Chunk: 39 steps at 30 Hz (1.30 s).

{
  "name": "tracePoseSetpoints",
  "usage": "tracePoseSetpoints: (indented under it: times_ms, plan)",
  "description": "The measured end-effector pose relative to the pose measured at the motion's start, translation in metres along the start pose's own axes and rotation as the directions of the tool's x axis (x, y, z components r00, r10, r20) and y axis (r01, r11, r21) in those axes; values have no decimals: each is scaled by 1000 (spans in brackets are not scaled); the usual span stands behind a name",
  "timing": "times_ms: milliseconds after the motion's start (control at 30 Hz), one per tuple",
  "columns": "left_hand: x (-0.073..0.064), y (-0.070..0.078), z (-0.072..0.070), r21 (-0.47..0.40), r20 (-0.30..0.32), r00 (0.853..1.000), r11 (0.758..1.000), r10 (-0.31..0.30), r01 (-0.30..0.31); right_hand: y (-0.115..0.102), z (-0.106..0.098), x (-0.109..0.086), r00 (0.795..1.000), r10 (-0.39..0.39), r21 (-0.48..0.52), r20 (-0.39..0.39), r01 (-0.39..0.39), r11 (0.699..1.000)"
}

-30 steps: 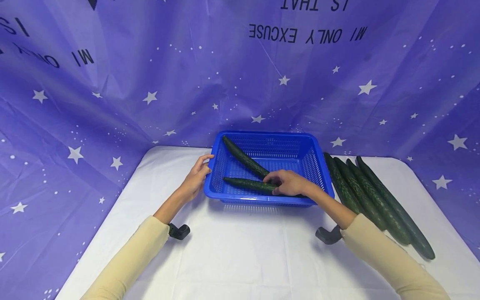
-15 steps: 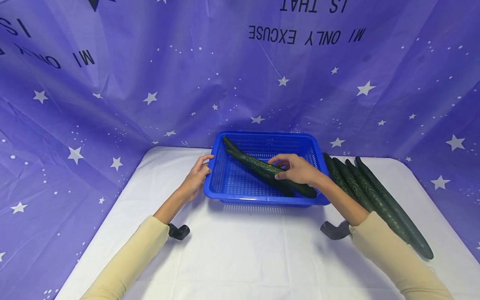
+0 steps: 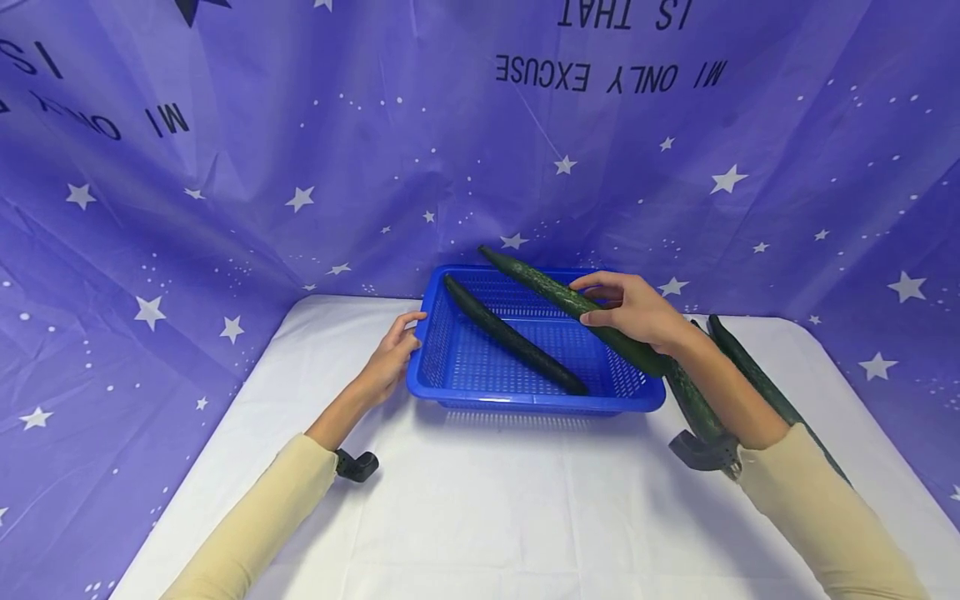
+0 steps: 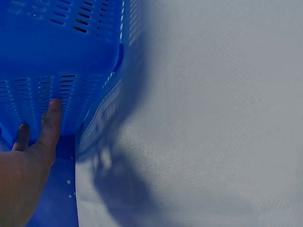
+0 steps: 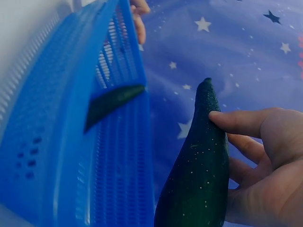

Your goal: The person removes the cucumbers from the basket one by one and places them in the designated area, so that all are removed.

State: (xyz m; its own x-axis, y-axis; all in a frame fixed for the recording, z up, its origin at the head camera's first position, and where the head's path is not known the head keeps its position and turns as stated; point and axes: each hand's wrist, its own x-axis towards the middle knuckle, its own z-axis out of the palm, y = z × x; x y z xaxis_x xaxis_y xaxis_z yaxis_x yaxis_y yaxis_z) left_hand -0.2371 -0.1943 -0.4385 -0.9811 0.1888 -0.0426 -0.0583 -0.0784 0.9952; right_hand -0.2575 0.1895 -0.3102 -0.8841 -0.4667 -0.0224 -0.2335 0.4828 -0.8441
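Observation:
In the head view my right hand (image 3: 633,312) pinches a long dark green cucumber (image 3: 543,287) between thumb and fingers, tilted above the right part of a blue plastic basket (image 3: 510,401). The right wrist view shows this cucumber (image 5: 196,175) up close beside the basket wall, the thumb on one side and fingers behind. A second cucumber (image 3: 517,342) lies slantwise inside the basket. My left hand (image 3: 390,362) touches the basket's left side at the rim. In the left wrist view its fingers (image 4: 53,120) lie fairly straight against the perforated outer wall.
More cucumbers (image 3: 757,375) lie on the white tablecloth (image 3: 510,508) right of the basket, partly hidden by my right arm. A purple star-printed curtain (image 3: 480,150) hangs close behind the basket. A black camera mount (image 3: 701,451) juts from my right wrist.
My right hand has lifted one cucumber out of the basket, moving up and to the right. The other cucumber stays inside. My left hand has kept its place at the basket.

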Motion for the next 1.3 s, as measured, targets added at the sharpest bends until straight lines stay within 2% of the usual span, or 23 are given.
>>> tracePoseSetpoints:
  times_ms: [300, 700, 900, 1100, 1300]
  plan:
    - [0, -2, 0, -3, -4, 1000, 1000, -1, 1, 9, -32, -29, 996, 69, -4, -57, -69, 998]
    - [1, -1, -1, 10, -17, 1000, 1000, 4, -4, 60, -71, -78, 976, 154, -63, -153, -165, 984]
    - [1, -2, -1, 8, -13, 1000, 1000, 4, -3, 93, -90, -102, 953, 224, -47, -206, -238, 970]
    - [0, -4, -1, 6, -13, 1000, 1000, 7, -7, 128, -114, -125, 931, 240, -91, -275, -274, 957]
    - [-1, -3, -1, 1, -17, 1000, 1000, 12, -12, 158, -139, -146, 898, 294, -91, -327, -340, 936]
